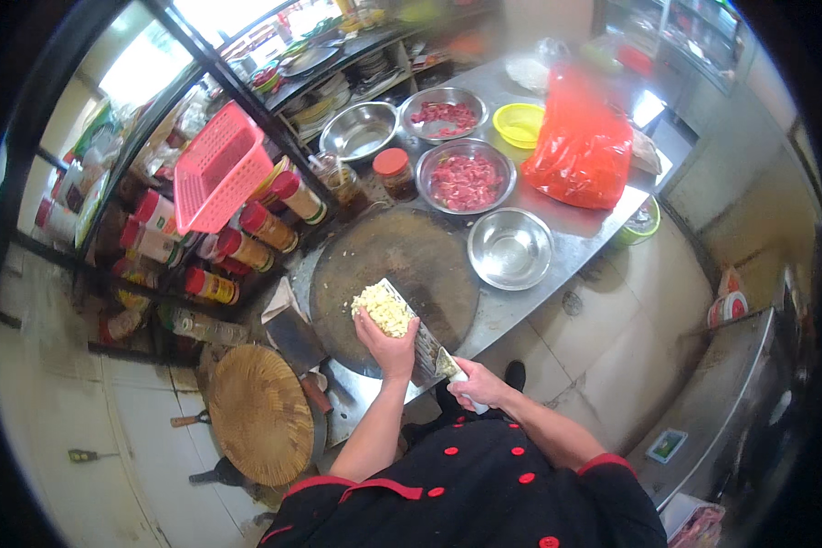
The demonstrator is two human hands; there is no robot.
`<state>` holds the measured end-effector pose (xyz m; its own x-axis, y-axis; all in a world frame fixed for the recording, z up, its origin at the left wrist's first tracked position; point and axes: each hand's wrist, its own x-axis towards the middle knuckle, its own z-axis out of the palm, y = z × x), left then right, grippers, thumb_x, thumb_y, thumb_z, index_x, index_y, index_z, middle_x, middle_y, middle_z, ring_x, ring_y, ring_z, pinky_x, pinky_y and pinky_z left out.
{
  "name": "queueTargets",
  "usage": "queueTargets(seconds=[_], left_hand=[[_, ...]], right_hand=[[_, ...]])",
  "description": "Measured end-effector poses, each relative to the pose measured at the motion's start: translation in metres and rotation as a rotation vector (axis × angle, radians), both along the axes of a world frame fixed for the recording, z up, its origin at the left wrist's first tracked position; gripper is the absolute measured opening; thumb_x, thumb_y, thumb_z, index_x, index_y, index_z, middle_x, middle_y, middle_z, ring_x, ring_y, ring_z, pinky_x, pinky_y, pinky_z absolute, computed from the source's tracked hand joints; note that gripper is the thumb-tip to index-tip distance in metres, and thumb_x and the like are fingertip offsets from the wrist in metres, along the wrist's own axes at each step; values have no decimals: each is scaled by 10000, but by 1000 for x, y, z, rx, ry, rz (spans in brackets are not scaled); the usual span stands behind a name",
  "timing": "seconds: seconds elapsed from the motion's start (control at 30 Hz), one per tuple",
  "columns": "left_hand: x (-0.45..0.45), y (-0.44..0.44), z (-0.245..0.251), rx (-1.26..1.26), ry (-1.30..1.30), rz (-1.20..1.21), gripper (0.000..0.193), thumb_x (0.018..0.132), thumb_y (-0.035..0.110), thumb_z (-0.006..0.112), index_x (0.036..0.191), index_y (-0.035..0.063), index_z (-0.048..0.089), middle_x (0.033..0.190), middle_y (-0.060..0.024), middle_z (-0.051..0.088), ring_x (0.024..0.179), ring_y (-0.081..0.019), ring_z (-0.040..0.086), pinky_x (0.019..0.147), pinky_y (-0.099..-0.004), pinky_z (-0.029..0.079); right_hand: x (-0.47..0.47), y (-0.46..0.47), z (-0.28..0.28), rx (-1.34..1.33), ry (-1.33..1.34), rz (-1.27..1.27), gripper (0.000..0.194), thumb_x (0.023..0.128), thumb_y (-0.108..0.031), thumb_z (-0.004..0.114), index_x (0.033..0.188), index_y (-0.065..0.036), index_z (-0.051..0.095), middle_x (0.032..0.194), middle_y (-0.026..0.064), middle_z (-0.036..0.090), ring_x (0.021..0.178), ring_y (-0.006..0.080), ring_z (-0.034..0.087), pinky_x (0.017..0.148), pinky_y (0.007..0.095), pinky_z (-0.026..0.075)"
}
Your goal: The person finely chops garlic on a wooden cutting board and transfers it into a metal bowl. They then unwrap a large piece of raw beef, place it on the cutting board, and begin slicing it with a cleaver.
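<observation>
My right hand point(481, 383) grips the white handle of a cleaver point(426, 349), whose broad blade lies above the near part of a round chopping board point(377, 250). A heap of chopped pale garlic point(385, 309) rests on the blade and against my left hand point(389, 348), which cups its near side with bent fingers. A few small bits lie on the board to the left of the heap. An empty steel bowl point(510, 248) stands just right of the board. Behind it are steel bowls of cut raw meat point(467, 182) point(445, 116).
A second cleaver point(294, 335) lies left of the board, near a round woven lid point(262, 414). Spice jars point(267, 226) and a pink basket point(222, 171) fill the left rack. A red-lidded jar point(394, 175), a yellow basket point(519, 125) and a red plastic bag point(579, 144) stand farther back.
</observation>
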<state>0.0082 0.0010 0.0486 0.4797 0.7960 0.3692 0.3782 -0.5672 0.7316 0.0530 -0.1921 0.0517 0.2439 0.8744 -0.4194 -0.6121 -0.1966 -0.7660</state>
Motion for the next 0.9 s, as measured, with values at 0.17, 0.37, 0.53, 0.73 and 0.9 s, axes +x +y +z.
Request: queueTargets(seconds=[0.17, 0.37, 0.53, 0.73, 0.9], left_hand=[[27, -12, 19, 55, -17, -105, 1055, 674, 271, 855, 1465, -45, 233, 1454, -297, 279, 1369, -441, 262, 1133, -495, 236], [92, -46, 22, 8, 6, -327, 1059, 668, 288, 854, 1453, -62, 235, 1466, -300, 253, 1367, -443, 261, 1132, -487, 243], [162, -82, 7, -24, 88, -530, 1064, 681, 400, 819, 1421, -113, 253, 1428, -340, 300, 1337, -457, 297, 1117, -494, 263], [235, -100, -33, -170, 303, -518, 964, 757, 477, 750, 1379, -134, 340, 1383, -326, 403, 1292, -449, 382, 1098, -466, 303], [272, -85, -46, 56, 364, -504, 564, 848, 388, 666, 1225, -25, 596, 1283, -197, 580, 1217, -350, 509, 1078, -442, 328]], right_hand=[[11, -14, 6, 63, -49, -85, 553, 833, -21, 559, 1368, -64, 427, 693, 26, 537, 470, 107, 505, 414, 271, 426], [26, -51, 23, 47, -17, -342, 542, 835, -1, 563, 1357, -43, 422, 693, 31, 538, 460, 115, 507, 405, 280, 424], [45, -72, 49, -14, 89, -570, 561, 847, 8, 554, 1375, -66, 380, 696, 33, 505, 487, 121, 504, 392, 292, 422], [85, -87, 85, -103, 228, -660, 394, 855, 0, 545, 1225, -68, 427, 750, 46, 511, 526, 136, 517, 408, 311, 448], [73, -124, 125, -231, 82, -677, 476, 849, 6, 538, 1302, -53, 407, 722, 47, 519, 501, 132, 531, 386, 306, 463]])
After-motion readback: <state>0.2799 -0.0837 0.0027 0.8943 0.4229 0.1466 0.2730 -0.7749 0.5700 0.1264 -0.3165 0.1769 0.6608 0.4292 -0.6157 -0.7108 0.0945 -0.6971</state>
